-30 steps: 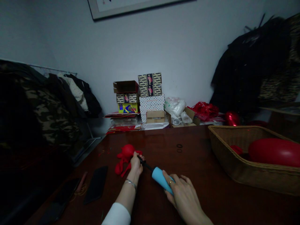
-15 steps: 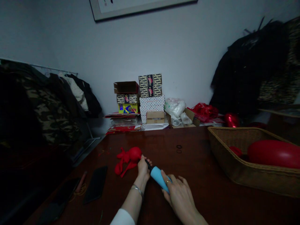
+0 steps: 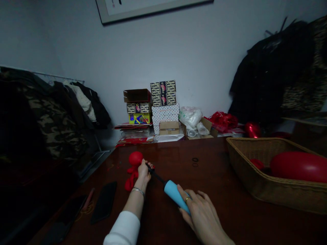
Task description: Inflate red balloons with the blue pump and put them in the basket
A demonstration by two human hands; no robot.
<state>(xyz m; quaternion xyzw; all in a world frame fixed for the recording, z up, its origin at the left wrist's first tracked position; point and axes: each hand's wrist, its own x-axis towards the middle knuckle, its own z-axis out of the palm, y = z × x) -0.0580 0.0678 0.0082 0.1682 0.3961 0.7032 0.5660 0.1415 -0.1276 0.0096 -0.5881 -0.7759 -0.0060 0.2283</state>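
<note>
My right hand [image 3: 201, 211] is wrapped around the light-blue barrel of a balloon pump [image 3: 176, 195]. A thin black rod runs from the barrel up to the pump's black end, where my left hand [image 3: 145, 172] is closed. Just beyond the left fingers a red balloon [image 3: 136, 158] bulges out, partly inflated and round. Whether its neck sits on the nozzle is hidden by those fingers. More limp red balloons [image 3: 130, 182] lie on the table beside my left wrist.
At the right stands a wicker basket [image 3: 258, 185] with a large red balloon [image 3: 298, 166] inside. Two phone-like dark slabs [image 3: 104, 202] lie at the left. Small black rings [image 3: 195, 160] rest on the brown table [image 3: 214, 177]. Stacked boxes [image 3: 165, 114] line the far edge.
My left hand has moved left and away from the barrel, carrying the red balloon with it. More of the pump's rod shows between my hands. The right hand has shifted slightly right and down.
</note>
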